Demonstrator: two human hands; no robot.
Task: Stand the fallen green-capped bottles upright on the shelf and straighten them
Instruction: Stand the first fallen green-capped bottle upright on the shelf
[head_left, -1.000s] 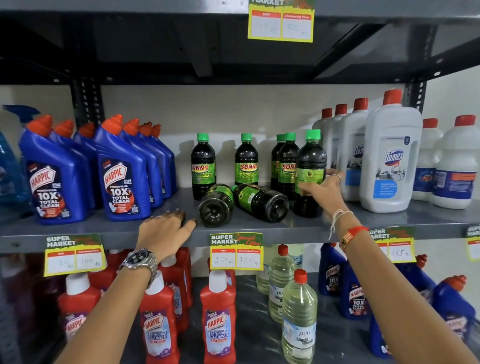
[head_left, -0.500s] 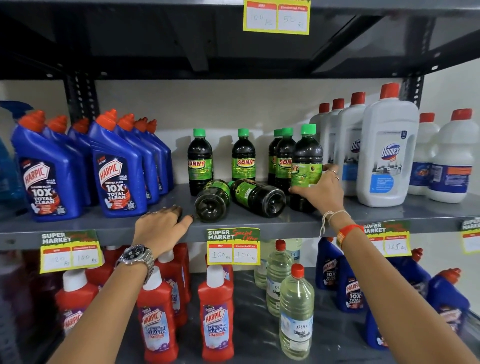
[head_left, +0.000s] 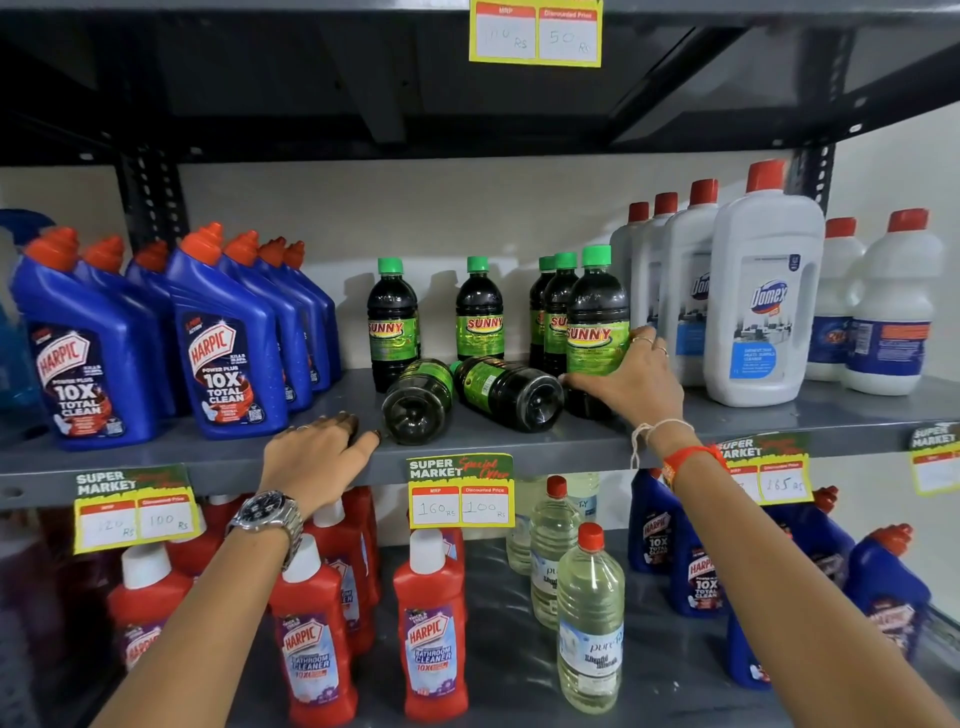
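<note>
**Two bottles down, one gripped upright**

At centre frame, two fallen green-capped bottles are seen lying on the grey shelf, bases turned toward the camera. Just right of them, an upright Sunny bottle is wrapped by the right hand, fingers curled around its label. The left hand is laid flat on the shelf edge, fingers loosely spread, nothing grasped, its thumb tip almost at the nearer fallen bottle's base.
</note>
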